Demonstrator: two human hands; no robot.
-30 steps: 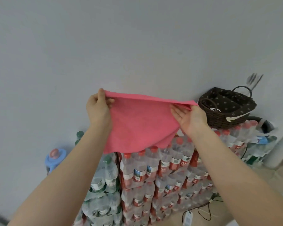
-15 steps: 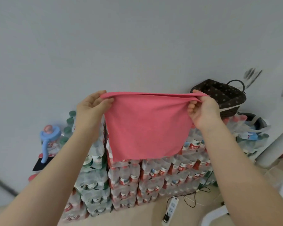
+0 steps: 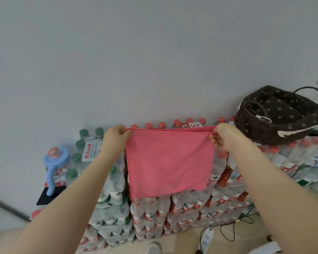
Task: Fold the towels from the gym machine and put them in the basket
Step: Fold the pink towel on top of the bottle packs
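A pink towel point(image 3: 168, 162) hangs doubled over in front of me, its top edge stretched level. My left hand point(image 3: 116, 137) pinches the top left corner and my right hand point(image 3: 226, 136) pinches the top right corner. Both layers of the top edge show between the hands. A dark brown woven basket point(image 3: 264, 129) with a dotted lining and two loop handles stands at the right, on top of stacked bottle packs, just beyond my right hand. No towel shows inside it.
Shrink-wrapped packs of water bottles point(image 3: 173, 208) are stacked against the grey wall below the towel. A blue-handled jug point(image 3: 55, 162) stands at the left. A power strip point(image 3: 206, 237) with black cables lies on the floor, near a shoe tip point(image 3: 153, 248).
The towel went from a slack drape to hanging flat and taut. Both hands spread apart and dropped lower, and the view tilted down, showing more floor.
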